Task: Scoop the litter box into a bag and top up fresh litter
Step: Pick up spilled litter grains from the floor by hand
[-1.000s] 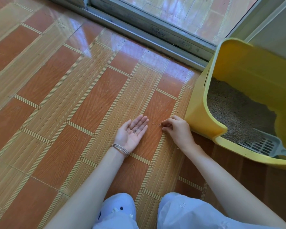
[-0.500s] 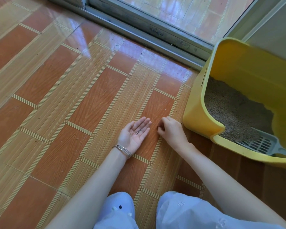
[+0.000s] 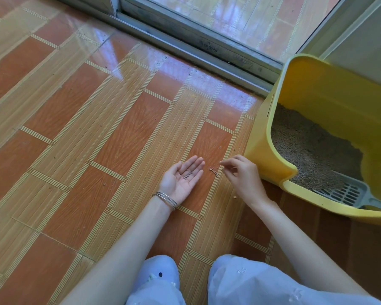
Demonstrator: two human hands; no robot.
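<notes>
A yellow litter box (image 3: 271,155) stands on the floor at the right, holding grey-brown litter (image 3: 306,146). A grey slotted scoop (image 3: 348,193) lies in its near corner. My left hand (image 3: 182,179) rests palm up on the tiles with a few dark litter grains in the palm. Just to its right, my right hand (image 3: 242,176) hovers with thumb and forefinger pinched together. A small line of spilled grains (image 3: 213,171) lies on the floor between the two hands.
The patterned tile floor (image 3: 97,139) stretches to the left and far side. A metal sliding-door track (image 3: 196,49) runs along the far edge. A wall corner (image 3: 361,40) rises behind the box. My knees in pale trousers (image 3: 240,282) fill the bottom edge.
My right hand lifted off the floor and drew back to the right, uncovering the line of grains. My left hand stayed palm up in place.
</notes>
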